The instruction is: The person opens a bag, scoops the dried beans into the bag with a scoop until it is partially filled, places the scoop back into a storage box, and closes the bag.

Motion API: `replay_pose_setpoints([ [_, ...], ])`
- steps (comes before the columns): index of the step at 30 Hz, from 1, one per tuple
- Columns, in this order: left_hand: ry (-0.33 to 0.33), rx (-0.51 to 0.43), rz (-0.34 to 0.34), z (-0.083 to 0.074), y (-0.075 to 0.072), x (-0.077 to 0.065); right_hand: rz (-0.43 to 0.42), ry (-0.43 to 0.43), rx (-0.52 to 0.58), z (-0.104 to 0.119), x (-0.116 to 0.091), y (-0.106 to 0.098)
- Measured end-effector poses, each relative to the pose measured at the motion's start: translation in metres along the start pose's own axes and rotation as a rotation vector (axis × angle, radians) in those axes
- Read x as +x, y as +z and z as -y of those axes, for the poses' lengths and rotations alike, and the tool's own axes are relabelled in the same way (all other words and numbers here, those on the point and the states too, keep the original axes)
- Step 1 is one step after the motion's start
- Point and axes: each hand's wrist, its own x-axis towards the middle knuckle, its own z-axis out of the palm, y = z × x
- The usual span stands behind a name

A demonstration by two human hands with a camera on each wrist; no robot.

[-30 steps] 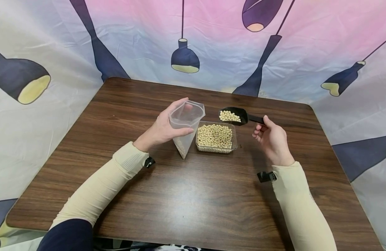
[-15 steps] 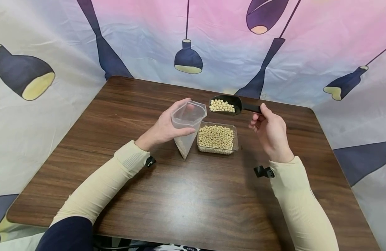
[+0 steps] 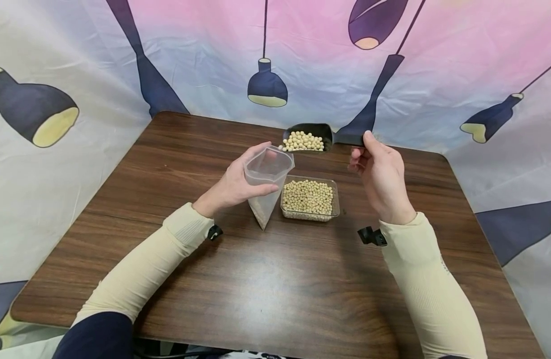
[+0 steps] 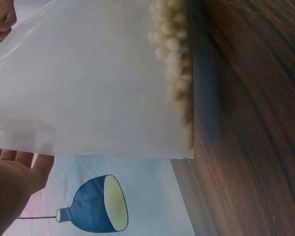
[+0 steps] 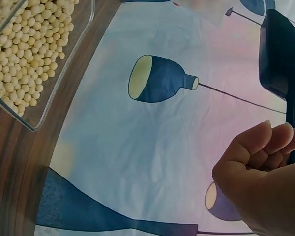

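Observation:
My left hand [image 3: 232, 183] grips a translucent plastic bag [image 3: 268, 187] near its top, fingers behind and thumb in front, its mouth spread wide. In the left wrist view, pale soybeans [image 4: 174, 59] lie along the bottom of the bag, right over the table. My right hand [image 3: 383, 172] holds a black scoop [image 3: 328, 132] by its handle. Soybeans [image 3: 304, 141] fill the scoop's bowl, whose front lip is at the bag's right rim, slightly above it. In the right wrist view only the scoop's underside [image 5: 280, 54] shows, with fingers curled at the handle.
Below the scoop, a clear plastic container [image 3: 310, 218] of soybeans stands on the brown wooden table [image 3: 257, 279], just right of the bag. A cloth backdrop [image 3: 204, 65] printed with lamps hangs behind the table's far edge.
My right hand has raised the loaded scoop and carried it left, from above the container to the bag's mouth. The left hand and bag have stayed nearly in place.

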Motion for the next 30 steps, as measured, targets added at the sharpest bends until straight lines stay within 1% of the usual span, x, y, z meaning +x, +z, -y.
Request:
replay_pose_setpoints([
  [9,-0.009,0.003,0.0,0.0,0.0,-0.001,-0.012,-0.05,-0.064,0.001,-0.001,0.006],
  [15,-0.003,-0.016,0.001,0.0,0.0,0.0,-0.028,-0.076,-0.099,0.002,-0.002,0.007],
  [20,0.01,-0.011,0.004,0.0,0.0,0.0,-0.049,-0.103,-0.094,0.003,-0.002,0.009],
  [24,0.015,-0.01,0.008,0.0,0.0,0.0,-0.059,-0.14,-0.104,0.003,-0.001,0.011],
  [30,0.006,-0.013,0.011,0.0,0.0,0.001,-0.06,-0.199,-0.177,0.003,-0.002,0.012],
])
